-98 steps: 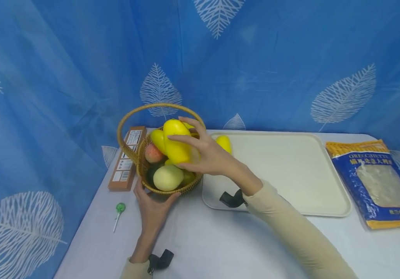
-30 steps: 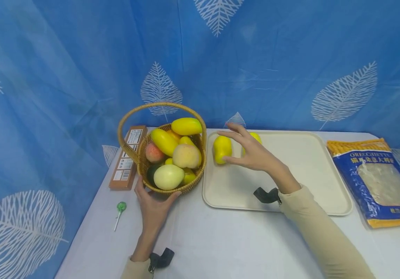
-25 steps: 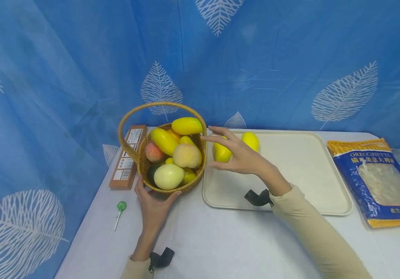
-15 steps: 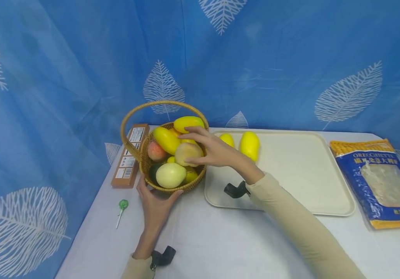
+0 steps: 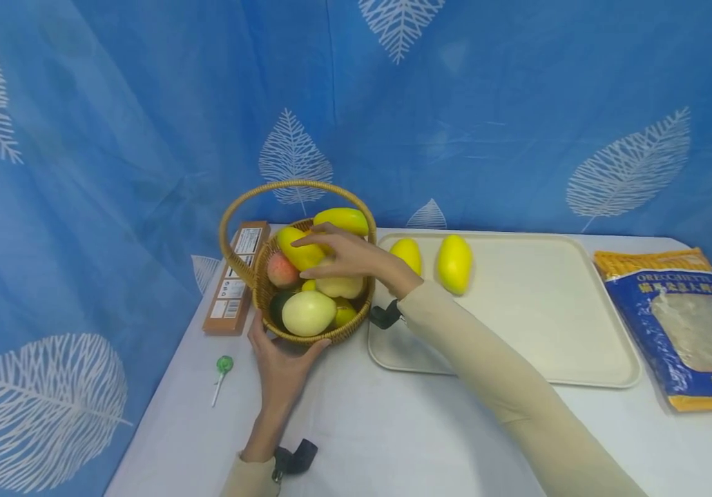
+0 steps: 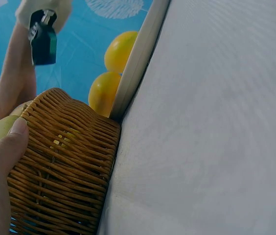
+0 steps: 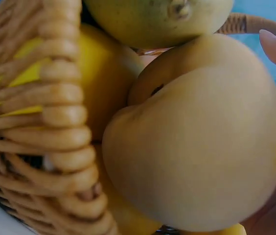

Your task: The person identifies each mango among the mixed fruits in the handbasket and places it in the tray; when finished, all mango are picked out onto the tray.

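My left hand [image 5: 284,369] grips the near side of a wicker basket [image 5: 351,333], thumb over its rim in the left wrist view. My right hand [image 5: 351,254] reaches over the basket's right rim, fingers spread around a yellow mango [image 5: 296,250]; contact is unclear. Below the right hand lies a pale peach [image 5: 341,287], large in the right wrist view. A reddish peach [image 5: 282,270], a pale green fruit [image 5: 309,314] and another yellow mango [image 5: 344,221] also lie in the basket. Two yellow mangoes, one left [image 5: 407,255] and one right [image 5: 454,264], lie on the cream tray [image 5: 542,310].
A long brown box [image 5: 225,307] lies left of the basket, partly behind it. A green lollipop [image 5: 224,366] is nearer the front left. Right of the tray lies a blue and yellow pasta bag [image 5: 685,331]. A blue curtain [image 5: 486,138] hangs behind the table.
Earlier my right hand lifted a yellow mango from the basket; it now lies on the tray. That hand has since moved left, back over the basket. My left hand stays on the basket.
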Motion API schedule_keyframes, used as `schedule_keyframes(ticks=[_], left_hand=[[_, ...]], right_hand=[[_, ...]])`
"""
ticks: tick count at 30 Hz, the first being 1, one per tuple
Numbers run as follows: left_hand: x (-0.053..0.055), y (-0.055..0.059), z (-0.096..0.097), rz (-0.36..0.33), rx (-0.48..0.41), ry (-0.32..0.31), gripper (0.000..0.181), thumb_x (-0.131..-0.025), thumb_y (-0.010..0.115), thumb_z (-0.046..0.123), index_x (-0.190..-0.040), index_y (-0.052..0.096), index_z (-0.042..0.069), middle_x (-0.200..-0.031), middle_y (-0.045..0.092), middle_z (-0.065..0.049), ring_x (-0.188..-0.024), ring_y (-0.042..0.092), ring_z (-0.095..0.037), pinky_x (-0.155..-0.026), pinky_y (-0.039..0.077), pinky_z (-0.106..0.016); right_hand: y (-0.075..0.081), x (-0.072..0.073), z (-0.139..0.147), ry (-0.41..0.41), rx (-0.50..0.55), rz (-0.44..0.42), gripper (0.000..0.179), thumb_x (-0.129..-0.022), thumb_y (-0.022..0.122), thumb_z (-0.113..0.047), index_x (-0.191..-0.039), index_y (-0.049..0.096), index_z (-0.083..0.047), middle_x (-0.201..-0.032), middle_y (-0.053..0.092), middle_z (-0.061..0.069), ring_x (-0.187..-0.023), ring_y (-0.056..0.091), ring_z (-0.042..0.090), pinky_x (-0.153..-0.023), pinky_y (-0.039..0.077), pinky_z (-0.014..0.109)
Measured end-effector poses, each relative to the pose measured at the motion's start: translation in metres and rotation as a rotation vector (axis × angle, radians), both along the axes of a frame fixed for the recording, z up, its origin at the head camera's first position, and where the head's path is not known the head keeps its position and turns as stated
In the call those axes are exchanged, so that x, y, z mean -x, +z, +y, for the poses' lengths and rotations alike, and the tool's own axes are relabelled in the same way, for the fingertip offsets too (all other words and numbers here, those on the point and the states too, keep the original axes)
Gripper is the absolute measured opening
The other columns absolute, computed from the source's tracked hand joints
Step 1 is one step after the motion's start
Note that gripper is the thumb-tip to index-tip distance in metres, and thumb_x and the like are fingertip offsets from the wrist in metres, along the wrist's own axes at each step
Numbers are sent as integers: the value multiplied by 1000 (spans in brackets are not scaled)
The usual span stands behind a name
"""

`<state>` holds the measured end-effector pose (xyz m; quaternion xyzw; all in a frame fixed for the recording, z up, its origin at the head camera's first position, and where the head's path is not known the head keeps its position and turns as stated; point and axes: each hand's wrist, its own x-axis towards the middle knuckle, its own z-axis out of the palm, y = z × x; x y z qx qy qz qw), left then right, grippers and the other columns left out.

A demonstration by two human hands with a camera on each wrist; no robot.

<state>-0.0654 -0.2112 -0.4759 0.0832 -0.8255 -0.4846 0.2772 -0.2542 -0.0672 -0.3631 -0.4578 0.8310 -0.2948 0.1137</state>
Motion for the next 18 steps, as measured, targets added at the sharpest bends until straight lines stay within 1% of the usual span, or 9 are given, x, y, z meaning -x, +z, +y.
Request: schedule_keyframes(ticks=[5, 8, 11, 14, 18], left_hand=[[0, -1, -1, -1, 5, -1, 122, -64, 93, 29, -155, 15, 8, -154, 23, -18, -141, 27, -34, -113, 24, -62], [1, -1, -1, -8, 5, -2, 122, -65, 93, 30, -155, 14, 8, -154, 22, -18, -142, 26, -35, -113, 24, -62], [1, 0, -1, -8, 7, -5, 122, -65, 93, 30, -155, 14, 8, -154, 22, -18, -142, 25, -34, -114, 24, -62], [2, 1, -2, -5, 9, -7, 122, -64, 93, 30, -155, 15, 7, -154, 23, -18, -142, 26, -34, -114, 24, -61], [1, 0, -1, -17, 3, 3, 123, -63, 93, 31, -155, 15, 7, -154, 23, -17, -142, 26, -33, -114, 25, -60]], right_hand=[[-4, 8, -9, 30, -101, 3, 60, -92, 58, -57, -146, 47, -33, -160, 30, 8, -149, 22, 27, -116, 31, 49], [-5, 9, -12, 51, -151, -8, 59, -93, 53, -60, -146, 45, -36, -162, 26, 6, -151, 16, 26, -118, 28, 51], [-5, 9, -15, 60, -186, -35, 58, -94, 51, -61, -146, 46, -36, -164, 18, 7, -151, 13, 27, -119, 25, 52], [-5, 8, -16, 48, -200, -44, 57, -93, 53, -58, -145, 48, -34, -165, 13, 10, -151, 15, 28, -119, 24, 53], [-8, 8, -16, 37, -169, -16, 56, -93, 58, -52, -144, 50, -32, -164, 14, 12, -150, 19, 29, -118, 28, 51]])
